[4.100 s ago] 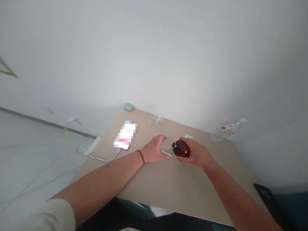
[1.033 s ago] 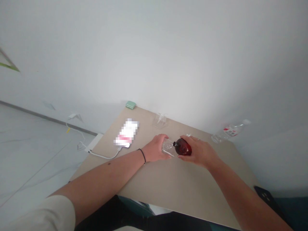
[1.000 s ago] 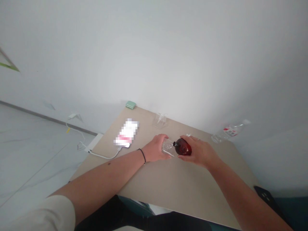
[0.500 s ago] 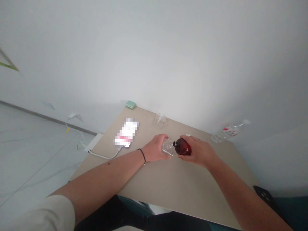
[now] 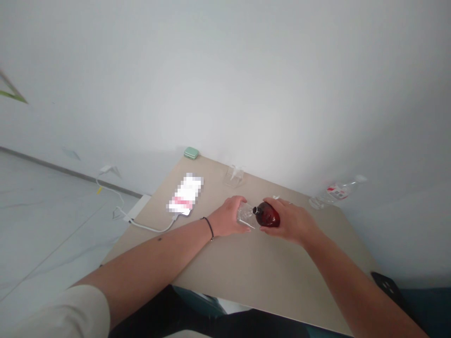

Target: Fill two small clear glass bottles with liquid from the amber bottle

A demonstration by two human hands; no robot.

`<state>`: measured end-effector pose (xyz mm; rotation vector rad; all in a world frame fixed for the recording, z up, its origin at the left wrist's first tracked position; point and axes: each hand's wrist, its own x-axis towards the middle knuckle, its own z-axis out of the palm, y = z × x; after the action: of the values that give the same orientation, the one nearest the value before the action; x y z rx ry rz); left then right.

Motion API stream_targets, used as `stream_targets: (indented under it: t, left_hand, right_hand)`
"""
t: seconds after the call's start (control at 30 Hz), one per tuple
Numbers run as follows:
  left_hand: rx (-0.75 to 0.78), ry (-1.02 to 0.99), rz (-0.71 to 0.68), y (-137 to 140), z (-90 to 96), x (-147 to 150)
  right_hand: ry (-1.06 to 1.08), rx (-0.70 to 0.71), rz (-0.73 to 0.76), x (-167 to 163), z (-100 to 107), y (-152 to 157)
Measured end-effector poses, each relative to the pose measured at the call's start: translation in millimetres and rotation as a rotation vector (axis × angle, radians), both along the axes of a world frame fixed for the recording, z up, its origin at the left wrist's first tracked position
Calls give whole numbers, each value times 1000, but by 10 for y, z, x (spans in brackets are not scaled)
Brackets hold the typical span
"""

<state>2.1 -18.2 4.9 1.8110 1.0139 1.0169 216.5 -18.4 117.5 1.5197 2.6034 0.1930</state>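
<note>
Fingers of the left hand [image 5: 227,218] hold a clear container [image 5: 245,215]; those of the right hand [image 5: 291,218] wrap a dark red bottle [image 5: 270,216], its neck [image 5: 256,211] at the container's edge, contact uncertain. Pouring appears to be in hand, though no stream is discernible; the next move would call for a controlled tilt. Outward, the worktop [image 5: 225,267] bears a phone [image 5: 186,193], a second clear container [image 5: 234,177] and a labelled plastic bottle [image 5: 338,191].

You get soft light, a shadowed wall [image 5: 158,157] beyond the far-left table [image 5: 225,267] corner, red bottle [image 5: 268,216] glinting, phone [image 5: 186,193] pixelated.
</note>
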Motion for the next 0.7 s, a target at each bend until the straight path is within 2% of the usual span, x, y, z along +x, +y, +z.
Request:
stream_targets:
  t: [0.7]
  left_hand:
    - [13, 24, -7, -4, 12, 1]
  right_hand:
    - [4, -13, 8, 7, 6, 7]
